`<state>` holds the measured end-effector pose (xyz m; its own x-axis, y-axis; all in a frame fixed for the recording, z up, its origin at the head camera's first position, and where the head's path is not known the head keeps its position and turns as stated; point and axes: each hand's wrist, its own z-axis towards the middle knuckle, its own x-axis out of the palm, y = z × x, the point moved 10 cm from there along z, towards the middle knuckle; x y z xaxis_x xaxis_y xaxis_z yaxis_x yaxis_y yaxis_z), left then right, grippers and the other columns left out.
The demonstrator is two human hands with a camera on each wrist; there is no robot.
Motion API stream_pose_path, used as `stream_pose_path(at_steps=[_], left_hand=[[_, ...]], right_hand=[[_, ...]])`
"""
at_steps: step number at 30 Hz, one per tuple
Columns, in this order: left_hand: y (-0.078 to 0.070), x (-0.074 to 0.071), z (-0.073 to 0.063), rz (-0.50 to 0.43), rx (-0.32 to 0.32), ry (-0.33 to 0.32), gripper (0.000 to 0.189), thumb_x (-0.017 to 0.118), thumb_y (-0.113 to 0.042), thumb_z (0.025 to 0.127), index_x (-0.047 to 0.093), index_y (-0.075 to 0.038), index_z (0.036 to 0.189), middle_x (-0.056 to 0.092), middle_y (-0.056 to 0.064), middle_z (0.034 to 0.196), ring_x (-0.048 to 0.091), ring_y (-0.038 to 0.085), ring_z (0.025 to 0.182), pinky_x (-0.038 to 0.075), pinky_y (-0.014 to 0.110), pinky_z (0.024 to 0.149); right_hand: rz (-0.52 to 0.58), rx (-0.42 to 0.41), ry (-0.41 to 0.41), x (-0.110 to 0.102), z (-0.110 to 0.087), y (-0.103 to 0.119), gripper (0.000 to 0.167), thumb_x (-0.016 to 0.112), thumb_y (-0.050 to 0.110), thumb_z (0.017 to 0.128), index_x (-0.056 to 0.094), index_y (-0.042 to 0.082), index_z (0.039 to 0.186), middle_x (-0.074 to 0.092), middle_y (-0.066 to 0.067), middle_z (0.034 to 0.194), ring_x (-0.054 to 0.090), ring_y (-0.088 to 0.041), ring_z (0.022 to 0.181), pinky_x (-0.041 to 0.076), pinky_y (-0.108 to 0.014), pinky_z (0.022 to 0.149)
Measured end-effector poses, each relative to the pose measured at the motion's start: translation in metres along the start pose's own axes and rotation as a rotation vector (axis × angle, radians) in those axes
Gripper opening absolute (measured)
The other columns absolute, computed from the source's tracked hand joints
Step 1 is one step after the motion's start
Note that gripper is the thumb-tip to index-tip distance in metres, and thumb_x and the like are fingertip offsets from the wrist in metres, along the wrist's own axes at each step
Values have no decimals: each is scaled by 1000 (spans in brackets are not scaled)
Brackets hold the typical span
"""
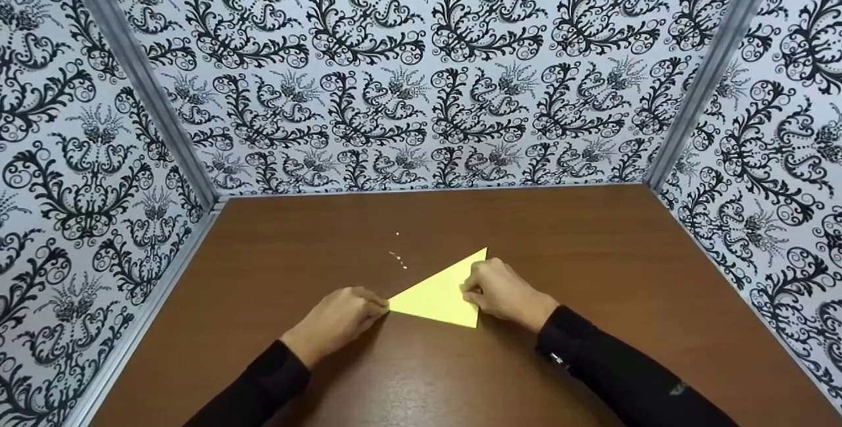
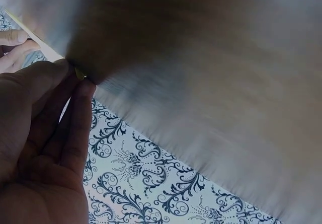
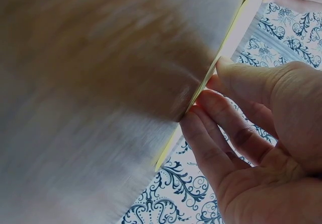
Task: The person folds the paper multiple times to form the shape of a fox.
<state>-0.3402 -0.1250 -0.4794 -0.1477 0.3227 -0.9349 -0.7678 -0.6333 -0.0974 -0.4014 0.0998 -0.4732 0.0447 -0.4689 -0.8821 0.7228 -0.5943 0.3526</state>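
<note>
A yellow sheet of paper (image 1: 437, 295), folded into a triangle, lies on the brown table between both hands. My left hand (image 1: 345, 315) pinches its narrow left corner; in the left wrist view the thumb and fingertips (image 2: 86, 89) meet around a small bit of yellow. On the opposite side, my right hand (image 1: 503, 289) grips the short right edge near its middle. The right wrist view shows the thumb on one face of the paper (image 3: 229, 43) and the fingers (image 3: 193, 128) at its edge, where thin layers show.
Several tiny white scraps (image 1: 398, 259) lie on the table (image 1: 296, 236) beyond the paper. Patterned black-and-white panels (image 1: 421, 72) enclose the back and sides, with grey posts (image 1: 714, 72) at the corners.
</note>
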Motion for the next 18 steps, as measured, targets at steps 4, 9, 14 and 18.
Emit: stream_pose_path(at_steps=[4, 9, 14, 18], left_hand=[[3, -1, -8, -17, -31, 19, 19, 84, -2, 106, 91, -6, 122, 88, 12, 126, 86, 29, 114, 72, 38, 96], [7, -4, -15, -19, -51, 16, 19, 84, -2, 106, 91, -5, 123, 88, 11, 125, 86, 29, 115, 72, 39, 96], [5, -7, -17, -1, -45, 0, 17, 85, -3, 105, 91, -6, 120, 89, 10, 123, 86, 28, 112, 73, 40, 94], [3, -7, -17, 19, -42, 3, 16, 86, -3, 104, 92, -7, 119, 89, 9, 123, 86, 27, 112, 72, 40, 94]], right_hand=[[-8, 27, 12, 0, -1, -1, 14, 88, 0, 101, 91, -2, 114, 84, -15, 103, 82, -31, 92, 66, -30, 75], [-15, 34, 15, 1, -1, 0, 14, 88, 1, 101, 90, -2, 115, 82, -15, 101, 80, -32, 91, 66, -33, 77], [-25, 19, 0, 0, -2, 0, 11, 89, 0, 100, 91, -1, 111, 82, -14, 100, 80, -33, 91, 67, -34, 77], [-22, 9, -10, 1, -2, 1, 11, 88, -1, 99, 92, 0, 109, 84, -15, 99, 82, -32, 91, 68, -34, 76]])
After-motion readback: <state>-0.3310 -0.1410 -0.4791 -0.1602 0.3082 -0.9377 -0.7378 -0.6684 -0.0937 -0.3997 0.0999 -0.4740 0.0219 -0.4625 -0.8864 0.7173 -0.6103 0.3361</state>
